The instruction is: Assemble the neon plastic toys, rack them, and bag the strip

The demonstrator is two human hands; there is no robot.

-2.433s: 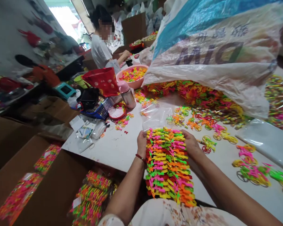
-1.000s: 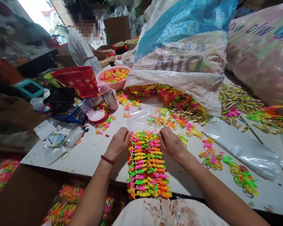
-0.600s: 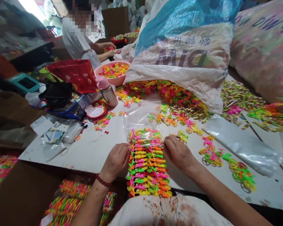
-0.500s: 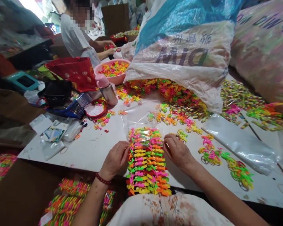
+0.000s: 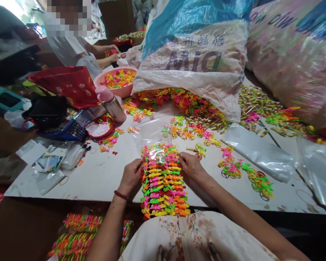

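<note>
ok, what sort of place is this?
Probably a small packing workshop: a big sack open onto a heap of colourful plastic pieces, flat clear bags on the table, and bundles below its edge.

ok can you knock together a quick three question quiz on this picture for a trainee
1. True or false: the red bead bracelet is on the left wrist.
2. Which stands right beside the round red tray? a) a hammer b) the pink-lidded bottle c) a desk lamp
3. Short answer: where are the left hand and right hand in relation to the stack of plastic toys, and what covers its far end?

Key: 1. True. 2. b. 3. One at each long side, near the far end; a clear plastic bag covers that end.
</note>
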